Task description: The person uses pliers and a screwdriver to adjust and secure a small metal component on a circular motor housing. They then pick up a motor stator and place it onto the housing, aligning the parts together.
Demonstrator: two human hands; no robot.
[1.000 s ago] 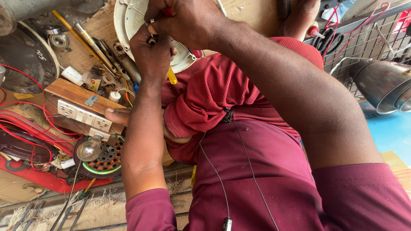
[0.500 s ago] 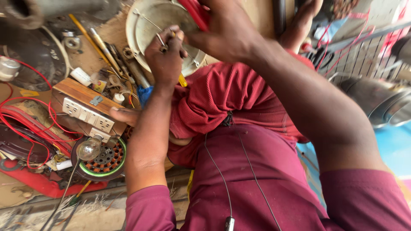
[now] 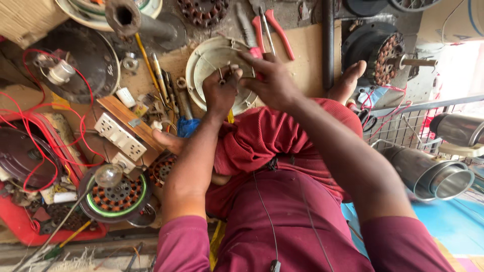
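While my left hand (image 3: 221, 90) pinches a small metal part (image 3: 222, 76) over the cream fan cover (image 3: 206, 60) at my knees, my right hand (image 3: 269, 80) grips a red-handled tool (image 3: 256, 52). Slip risk: the part could drop into the floor clutter.

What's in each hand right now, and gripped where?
Left hand pinches a small metal part by its lower end; its kind is unclear. Right hand grips a red-handled tool around the handle, working end hidden, both over the white round cover.
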